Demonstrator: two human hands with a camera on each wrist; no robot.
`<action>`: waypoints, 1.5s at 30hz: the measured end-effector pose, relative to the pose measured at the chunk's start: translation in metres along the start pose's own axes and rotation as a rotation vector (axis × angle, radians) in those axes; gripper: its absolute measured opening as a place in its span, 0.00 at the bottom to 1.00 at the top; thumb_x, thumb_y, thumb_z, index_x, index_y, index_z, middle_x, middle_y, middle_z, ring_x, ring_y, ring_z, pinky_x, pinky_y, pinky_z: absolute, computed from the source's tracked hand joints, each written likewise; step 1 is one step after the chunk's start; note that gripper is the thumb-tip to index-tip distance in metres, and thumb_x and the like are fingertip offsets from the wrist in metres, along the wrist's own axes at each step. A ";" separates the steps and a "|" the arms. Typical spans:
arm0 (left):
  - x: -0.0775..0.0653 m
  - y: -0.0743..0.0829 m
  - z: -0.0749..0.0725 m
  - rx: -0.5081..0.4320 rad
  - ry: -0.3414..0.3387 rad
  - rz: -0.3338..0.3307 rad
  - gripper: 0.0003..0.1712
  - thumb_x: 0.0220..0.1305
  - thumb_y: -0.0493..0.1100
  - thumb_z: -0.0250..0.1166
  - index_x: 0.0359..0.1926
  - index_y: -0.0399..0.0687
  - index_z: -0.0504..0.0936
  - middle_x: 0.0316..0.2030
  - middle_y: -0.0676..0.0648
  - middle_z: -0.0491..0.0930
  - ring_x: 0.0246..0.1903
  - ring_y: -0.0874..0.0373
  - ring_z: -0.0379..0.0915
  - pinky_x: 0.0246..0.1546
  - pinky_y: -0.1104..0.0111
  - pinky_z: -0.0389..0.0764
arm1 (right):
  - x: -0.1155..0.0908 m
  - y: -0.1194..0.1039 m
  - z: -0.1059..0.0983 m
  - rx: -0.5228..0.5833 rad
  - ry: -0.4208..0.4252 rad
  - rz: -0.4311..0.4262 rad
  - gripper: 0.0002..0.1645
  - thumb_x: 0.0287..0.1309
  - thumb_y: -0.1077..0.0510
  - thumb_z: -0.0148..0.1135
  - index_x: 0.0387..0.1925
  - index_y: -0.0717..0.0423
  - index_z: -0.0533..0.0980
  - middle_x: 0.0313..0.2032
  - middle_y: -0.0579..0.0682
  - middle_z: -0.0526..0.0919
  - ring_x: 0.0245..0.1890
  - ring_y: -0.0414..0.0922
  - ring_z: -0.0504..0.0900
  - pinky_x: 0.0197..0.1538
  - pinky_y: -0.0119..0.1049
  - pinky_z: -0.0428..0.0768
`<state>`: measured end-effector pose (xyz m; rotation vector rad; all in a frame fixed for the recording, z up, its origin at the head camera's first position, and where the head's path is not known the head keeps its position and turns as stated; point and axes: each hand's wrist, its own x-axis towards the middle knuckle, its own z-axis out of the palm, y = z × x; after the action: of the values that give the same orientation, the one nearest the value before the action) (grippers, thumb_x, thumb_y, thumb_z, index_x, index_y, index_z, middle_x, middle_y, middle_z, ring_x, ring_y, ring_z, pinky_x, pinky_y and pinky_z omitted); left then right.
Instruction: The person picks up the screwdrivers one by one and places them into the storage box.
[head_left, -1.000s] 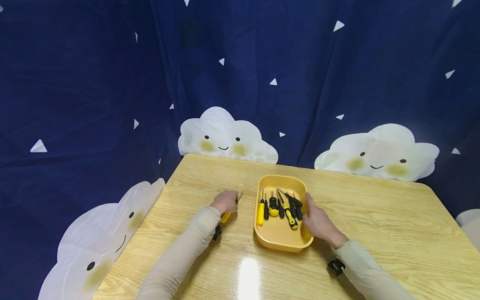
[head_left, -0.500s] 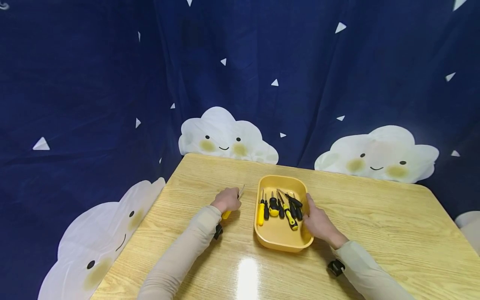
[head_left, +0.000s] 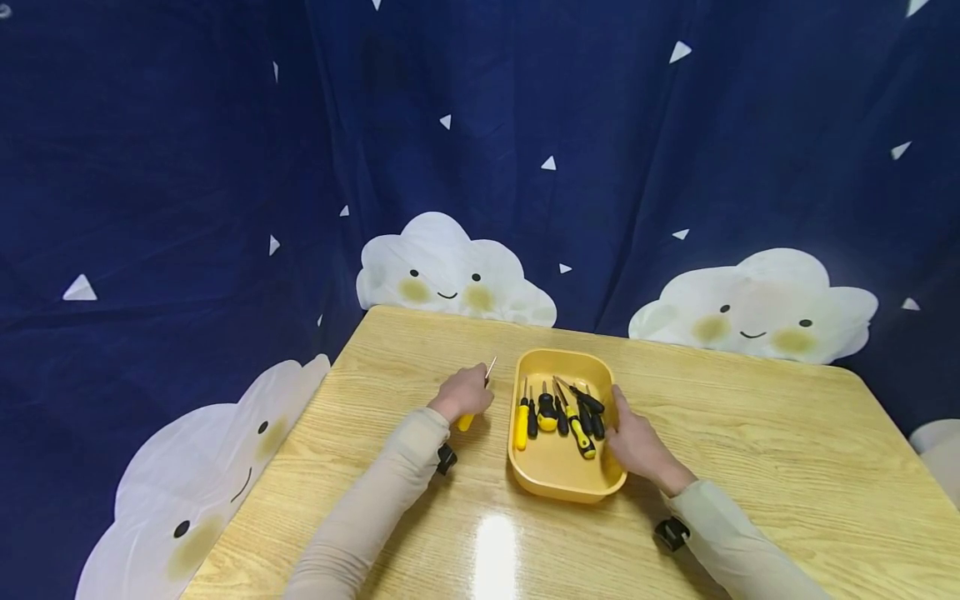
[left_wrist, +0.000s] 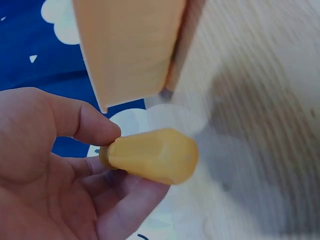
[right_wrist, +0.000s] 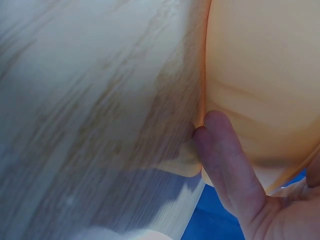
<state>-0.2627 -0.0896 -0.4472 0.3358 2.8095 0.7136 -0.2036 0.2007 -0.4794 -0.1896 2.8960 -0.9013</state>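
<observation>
My left hand [head_left: 463, 393] pinches a yellow-handled screwdriver [left_wrist: 160, 155] between thumb and fingers, left of the yellow plastic bin [head_left: 562, 483]. In the head view its thin metal shaft points up and away, and the handle end shows under the palm. The right hand [head_left: 641, 443] grips the bin's right wall, with fingers [right_wrist: 225, 155] lying against the outside in the right wrist view. Inside the bin lie several screwdrivers: a yellow one [head_left: 522, 427] at the left, a stubby black-and-yellow one [head_left: 548, 419], a longer black-and-yellow one [head_left: 581, 435], and black-handled ones [head_left: 588, 401].
A light wooden table [head_left: 750, 467] carries the bin. Dark blue cloth [head_left: 480, 125] with white triangles and smiling clouds hangs behind the table and along its left side. A black band [head_left: 672, 533] sits at the right wrist, another [head_left: 446, 458] at the left.
My left hand has moved a little away from me and to the right, toward the bin, with the screwdriver in it. The right hand and the bin have stayed in place.
</observation>
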 end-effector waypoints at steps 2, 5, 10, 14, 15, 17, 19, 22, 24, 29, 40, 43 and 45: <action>0.000 0.003 -0.002 -0.008 0.002 0.002 0.04 0.62 0.39 0.53 0.37 0.43 0.70 0.23 0.46 0.72 0.17 0.56 0.66 0.17 0.66 0.68 | 0.000 0.000 0.000 0.003 -0.001 0.002 0.45 0.62 0.65 0.45 0.72 0.64 0.34 0.22 0.55 0.74 0.16 0.44 0.71 0.21 0.37 0.71; -0.001 0.008 -0.005 -0.036 0.009 0.006 0.04 0.63 0.39 0.54 0.37 0.43 0.70 0.23 0.46 0.71 0.18 0.55 0.67 0.17 0.66 0.69 | 0.001 0.000 -0.001 0.005 -0.004 0.006 0.45 0.62 0.65 0.45 0.72 0.64 0.33 0.25 0.58 0.76 0.16 0.44 0.71 0.21 0.37 0.71; -0.002 0.015 -0.007 -0.080 0.013 0.014 0.04 0.63 0.39 0.54 0.37 0.43 0.69 0.22 0.46 0.70 0.18 0.55 0.66 0.18 0.66 0.69 | 0.000 0.000 -0.001 -0.007 -0.006 0.005 0.44 0.62 0.64 0.44 0.72 0.64 0.34 0.22 0.56 0.74 0.16 0.44 0.70 0.22 0.36 0.70; -0.001 0.020 -0.008 -0.089 0.027 0.020 0.05 0.62 0.40 0.54 0.37 0.44 0.69 0.23 0.47 0.70 0.19 0.55 0.67 0.18 0.65 0.69 | 0.000 0.000 0.000 -0.006 -0.002 0.000 0.44 0.62 0.65 0.45 0.72 0.65 0.34 0.17 0.53 0.69 0.15 0.43 0.69 0.21 0.37 0.70; -0.001 0.022 -0.009 -0.091 0.029 0.021 0.05 0.62 0.40 0.54 0.38 0.44 0.69 0.23 0.47 0.70 0.19 0.55 0.67 0.19 0.65 0.69 | 0.000 0.000 0.000 -0.003 -0.001 -0.001 0.44 0.62 0.65 0.45 0.72 0.65 0.34 0.17 0.52 0.69 0.14 0.43 0.69 0.20 0.37 0.70; -0.001 0.025 -0.009 -0.100 0.033 0.020 0.06 0.62 0.41 0.55 0.38 0.44 0.70 0.24 0.47 0.71 0.19 0.55 0.67 0.19 0.66 0.70 | 0.000 0.000 0.000 0.000 0.000 -0.002 0.44 0.62 0.65 0.45 0.72 0.64 0.35 0.17 0.52 0.69 0.14 0.43 0.69 0.20 0.37 0.70; -0.002 0.028 -0.010 -0.117 0.034 0.020 0.06 0.62 0.40 0.55 0.39 0.44 0.70 0.24 0.47 0.72 0.19 0.55 0.67 0.19 0.66 0.70 | 0.000 0.000 0.000 0.002 -0.004 -0.001 0.44 0.62 0.65 0.44 0.72 0.64 0.34 0.18 0.53 0.70 0.14 0.43 0.69 0.20 0.37 0.70; -0.002 0.033 -0.011 -0.134 0.035 0.035 0.07 0.62 0.40 0.54 0.40 0.43 0.70 0.23 0.46 0.71 0.18 0.56 0.66 0.18 0.66 0.68 | 0.000 0.000 0.000 0.004 -0.008 0.002 0.44 0.62 0.65 0.44 0.72 0.64 0.34 0.19 0.54 0.72 0.15 0.43 0.70 0.21 0.37 0.70; -0.003 0.035 -0.012 -0.136 0.035 0.051 0.07 0.63 0.40 0.54 0.41 0.42 0.70 0.23 0.46 0.71 0.18 0.56 0.65 0.18 0.66 0.68 | 0.000 0.000 0.000 0.007 -0.012 0.007 0.44 0.62 0.65 0.44 0.72 0.64 0.34 0.20 0.54 0.72 0.15 0.43 0.70 0.20 0.36 0.70; -0.003 0.040 -0.014 -0.144 0.035 0.071 0.11 0.65 0.42 0.53 0.44 0.40 0.71 0.26 0.46 0.72 0.19 0.57 0.66 0.20 0.67 0.69 | 0.000 0.001 0.000 0.010 -0.010 0.009 0.44 0.62 0.64 0.44 0.72 0.63 0.34 0.20 0.54 0.73 0.15 0.43 0.70 0.20 0.36 0.71; -0.002 0.055 -0.018 -0.368 -0.003 0.072 0.07 0.67 0.40 0.53 0.43 0.41 0.70 0.29 0.45 0.77 0.27 0.53 0.79 0.25 0.65 0.77 | 0.000 0.001 0.000 0.000 0.002 -0.006 0.43 0.62 0.64 0.44 0.72 0.66 0.36 0.19 0.54 0.72 0.15 0.43 0.70 0.20 0.37 0.70; -0.002 0.058 -0.019 -0.455 -0.020 0.071 0.07 0.67 0.39 0.53 0.44 0.40 0.70 0.33 0.40 0.78 0.30 0.50 0.81 0.28 0.63 0.80 | 0.000 0.000 0.000 0.009 0.001 -0.004 0.43 0.62 0.65 0.44 0.72 0.66 0.36 0.17 0.53 0.70 0.13 0.43 0.69 0.19 0.36 0.70; -0.002 0.060 -0.019 -0.508 -0.031 0.075 0.08 0.66 0.38 0.53 0.45 0.39 0.70 0.35 0.39 0.77 0.29 0.50 0.81 0.28 0.63 0.80 | -0.001 0.000 0.000 0.013 0.001 -0.005 0.43 0.62 0.65 0.43 0.72 0.66 0.36 0.17 0.53 0.70 0.13 0.42 0.69 0.19 0.36 0.70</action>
<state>-0.2560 -0.0467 -0.4012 0.3512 2.4764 1.3782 -0.2029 0.2005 -0.4789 -0.1949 2.8911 -0.9209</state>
